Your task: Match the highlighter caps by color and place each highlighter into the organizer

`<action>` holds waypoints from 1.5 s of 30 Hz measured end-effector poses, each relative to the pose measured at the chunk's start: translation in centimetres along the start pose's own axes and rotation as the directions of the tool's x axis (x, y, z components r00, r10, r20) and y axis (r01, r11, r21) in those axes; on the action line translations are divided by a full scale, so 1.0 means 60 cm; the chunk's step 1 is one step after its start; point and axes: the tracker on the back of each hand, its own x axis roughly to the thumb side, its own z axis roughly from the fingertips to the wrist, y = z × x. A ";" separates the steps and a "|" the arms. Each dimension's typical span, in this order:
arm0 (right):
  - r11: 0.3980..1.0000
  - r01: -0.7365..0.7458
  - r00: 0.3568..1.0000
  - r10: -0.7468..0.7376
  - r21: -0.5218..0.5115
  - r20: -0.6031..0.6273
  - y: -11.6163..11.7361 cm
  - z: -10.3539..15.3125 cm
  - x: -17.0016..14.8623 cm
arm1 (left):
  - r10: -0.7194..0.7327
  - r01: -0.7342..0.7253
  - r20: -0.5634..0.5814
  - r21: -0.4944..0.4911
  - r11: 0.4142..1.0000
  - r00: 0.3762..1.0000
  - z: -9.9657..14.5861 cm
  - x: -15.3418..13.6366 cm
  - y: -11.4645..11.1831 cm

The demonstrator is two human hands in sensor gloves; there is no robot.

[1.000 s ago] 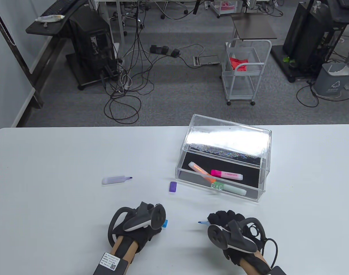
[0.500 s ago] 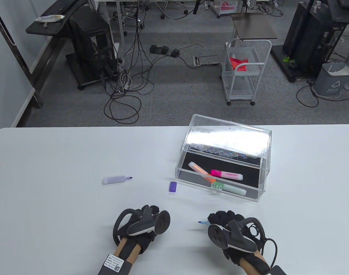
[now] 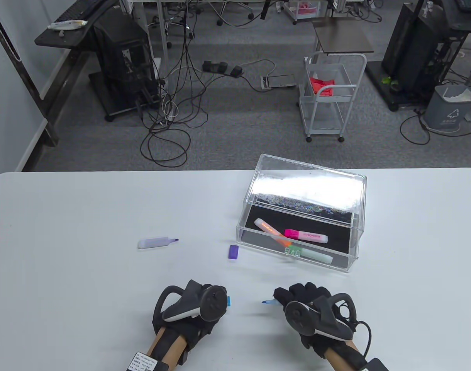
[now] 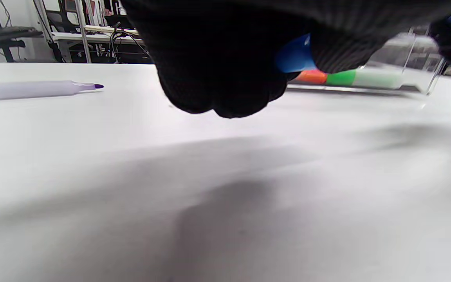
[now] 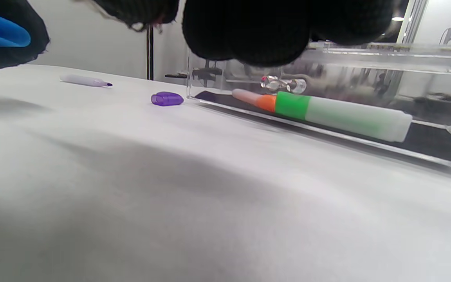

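My left hand (image 3: 218, 303) grips a blue cap (image 3: 228, 301) near the table's front edge; its curled fingers (image 4: 225, 74) wrap the cap (image 4: 294, 56). My right hand (image 3: 285, 297) holds an uncapped blue highlighter (image 3: 268, 301), with the tip pointing left at the cap across a small gap. A purple highlighter (image 3: 155, 242) lies uncapped at centre left, and its purple cap (image 3: 234, 252) sits beside the clear organizer (image 3: 238, 235). Inside lie orange (image 3: 270, 231), pink (image 3: 305, 235) and green (image 3: 310, 254) capped highlighters.
The organizer's clear lid (image 3: 309, 189) stands tilted open at the back. Beyond the table's far edge are a white cart (image 3: 332, 96), cables and a grey bin (image 3: 449, 106) on the floor.
The right hand moved a little left with the blue highlighter, narrowing the gap to the left hand. The left hand turned slightly, and the blue cap shows beside the tracker again.
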 end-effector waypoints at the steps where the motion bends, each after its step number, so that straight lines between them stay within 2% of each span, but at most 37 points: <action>1: 1.000 0.002 1.000 -0.002 -0.020 0.009 -0.002 0.001 0.003 | 0.031 -0.031 0.014 0.020 0.999 0.999 0.006 0.002 0.002; 9: 0.998 -0.020 0.998 0.024 -0.067 0.064 -0.008 0.007 0.027 | 0.161 -0.172 0.102 0.104 0.980 0.982 0.024 0.016 -0.012; 31: 0.981 -0.152 0.975 0.168 -0.117 0.143 -0.004 0.008 0.079 | 0.191 -0.205 0.166 0.073 0.976 0.968 0.017 0.053 -0.027; 38: 0.980 -0.153 0.974 0.171 -0.129 0.148 -0.001 0.010 0.083 | 0.227 -0.252 0.178 0.129 0.959 0.957 0.019 0.064 -0.031; 45: 0.961 -0.195 0.965 0.224 -0.198 0.134 -0.004 0.013 0.089 | 0.206 -0.241 0.181 0.198 0.950 0.962 0.025 0.078 -0.033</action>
